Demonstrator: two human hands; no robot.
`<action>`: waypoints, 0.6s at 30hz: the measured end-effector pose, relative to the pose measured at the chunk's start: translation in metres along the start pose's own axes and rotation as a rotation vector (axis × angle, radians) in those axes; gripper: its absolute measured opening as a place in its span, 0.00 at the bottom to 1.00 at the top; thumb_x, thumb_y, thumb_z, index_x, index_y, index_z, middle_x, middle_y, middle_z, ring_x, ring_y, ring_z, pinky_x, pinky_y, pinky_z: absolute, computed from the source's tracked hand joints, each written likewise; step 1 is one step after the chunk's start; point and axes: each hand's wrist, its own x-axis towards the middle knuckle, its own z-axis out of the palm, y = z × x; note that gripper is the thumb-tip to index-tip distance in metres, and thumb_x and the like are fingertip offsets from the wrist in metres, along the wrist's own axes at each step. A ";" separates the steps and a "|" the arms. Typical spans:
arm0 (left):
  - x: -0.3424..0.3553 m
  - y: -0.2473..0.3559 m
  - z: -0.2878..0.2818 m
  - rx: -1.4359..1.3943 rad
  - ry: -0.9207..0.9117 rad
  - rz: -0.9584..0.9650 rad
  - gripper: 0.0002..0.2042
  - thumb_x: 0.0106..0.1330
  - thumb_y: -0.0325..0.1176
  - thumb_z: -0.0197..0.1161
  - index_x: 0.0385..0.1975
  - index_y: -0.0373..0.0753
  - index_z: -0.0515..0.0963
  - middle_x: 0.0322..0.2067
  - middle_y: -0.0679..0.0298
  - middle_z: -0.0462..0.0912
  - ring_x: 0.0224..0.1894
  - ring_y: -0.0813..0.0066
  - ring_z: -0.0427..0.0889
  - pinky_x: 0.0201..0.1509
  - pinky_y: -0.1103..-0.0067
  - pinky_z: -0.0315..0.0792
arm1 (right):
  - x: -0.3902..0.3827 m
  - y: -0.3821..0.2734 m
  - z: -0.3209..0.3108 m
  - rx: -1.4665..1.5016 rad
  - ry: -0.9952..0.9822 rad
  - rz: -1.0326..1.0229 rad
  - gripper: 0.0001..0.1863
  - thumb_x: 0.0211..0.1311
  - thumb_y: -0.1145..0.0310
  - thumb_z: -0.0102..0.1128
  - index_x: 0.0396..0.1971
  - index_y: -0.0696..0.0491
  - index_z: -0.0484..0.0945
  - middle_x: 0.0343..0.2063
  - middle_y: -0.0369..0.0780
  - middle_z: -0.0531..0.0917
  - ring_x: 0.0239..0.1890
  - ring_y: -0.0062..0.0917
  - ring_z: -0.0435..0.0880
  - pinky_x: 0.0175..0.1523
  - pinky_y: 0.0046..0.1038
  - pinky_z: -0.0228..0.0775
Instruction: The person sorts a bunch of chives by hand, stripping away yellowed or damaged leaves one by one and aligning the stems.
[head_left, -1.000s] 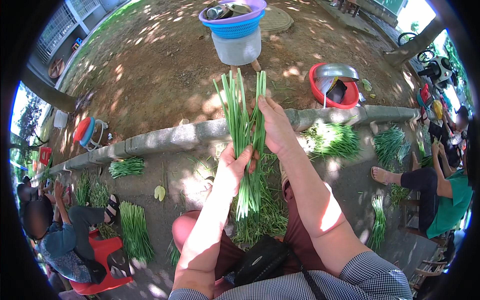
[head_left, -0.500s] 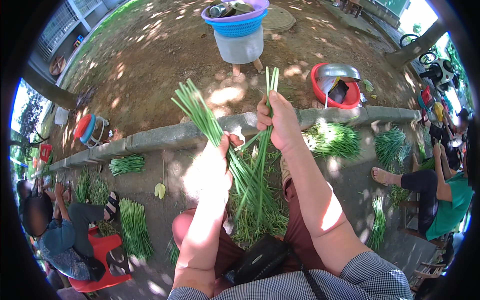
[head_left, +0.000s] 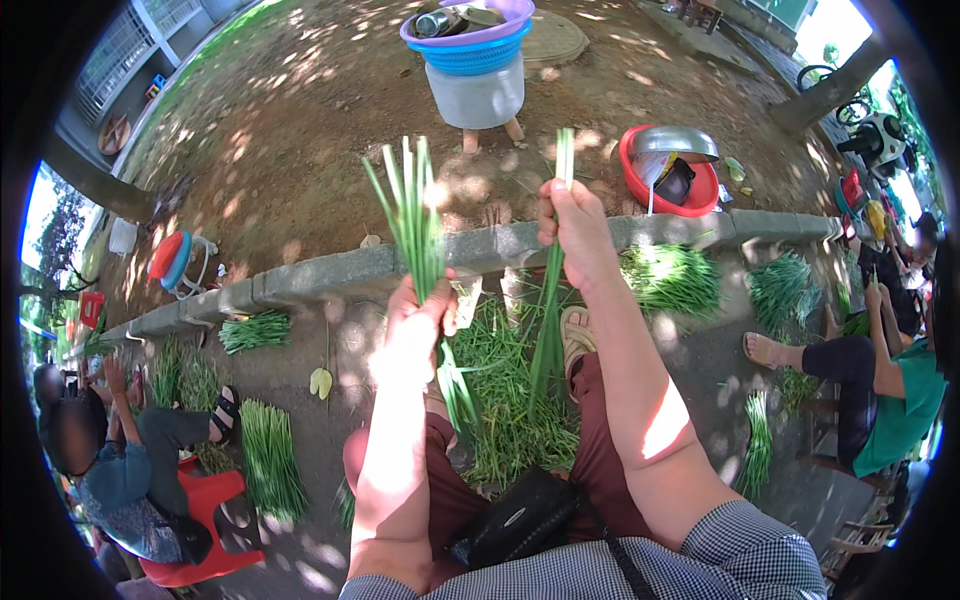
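My left hand (head_left: 415, 322) is closed around a loose bunch of garlic chives (head_left: 412, 220). Their pale cut ends fan out above the fist, and the green leaves hang below it. Level with the top of that bunch, my right hand (head_left: 578, 225) grips a few thinner chive stalks (head_left: 548, 320) upright, with their leaves trailing downward. A gap separates the two bundles. Beneath both hands, a heap of loose green leaves (head_left: 515, 430) covers the ground between my feet.
A stone kerb (head_left: 325, 280) runs across ahead. Chive bundles lie at left (head_left: 270, 460) and right (head_left: 672, 285). Beyond the kerb stand a red basin (head_left: 700, 200) and a bucket (head_left: 478, 95) topped with baskets. Seated people flank me; a black bag (head_left: 520, 520) rests on my lap.
The two bundles, crossed before, are now apart. My left hand has shifted down and its bunch is more upright. My right hand has moved slightly right with its stalks.
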 end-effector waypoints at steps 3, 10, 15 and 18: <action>-0.007 -0.004 0.025 0.044 -0.113 -0.090 0.05 0.64 0.29 0.51 0.35 0.35 0.70 0.17 0.68 0.67 0.16 0.83 0.64 0.20 0.86 0.59 | -0.006 0.010 0.018 0.093 -0.058 0.072 0.11 0.66 0.64 0.44 0.29 0.55 0.69 0.23 0.33 0.70 0.22 0.15 0.67 0.24 0.18 0.60; -0.006 -0.017 0.037 -0.089 -0.198 -0.169 0.05 0.64 0.28 0.51 0.36 0.34 0.71 0.19 0.67 0.70 0.16 0.84 0.64 0.20 0.86 0.59 | -0.010 0.018 0.028 0.030 -0.107 0.057 0.10 0.66 0.64 0.44 0.35 0.54 0.71 0.27 0.32 0.74 0.26 0.14 0.68 0.29 0.19 0.62; -0.007 -0.020 0.039 -0.081 -0.189 -0.200 0.05 0.64 0.29 0.51 0.35 0.35 0.71 0.19 0.68 0.70 0.17 0.84 0.64 0.20 0.86 0.59 | -0.010 0.021 0.032 0.080 -0.084 0.010 0.12 0.67 0.63 0.41 0.32 0.54 0.71 0.25 0.32 0.73 0.27 0.14 0.69 0.34 0.21 0.64; -0.008 -0.019 0.040 -0.074 -0.171 -0.195 0.07 0.65 0.32 0.51 0.35 0.35 0.71 0.20 0.68 0.70 0.17 0.84 0.64 0.20 0.86 0.59 | -0.008 0.023 0.029 0.109 -0.111 0.022 0.10 0.66 0.63 0.45 0.34 0.54 0.72 0.26 0.31 0.74 0.27 0.14 0.71 0.34 0.19 0.65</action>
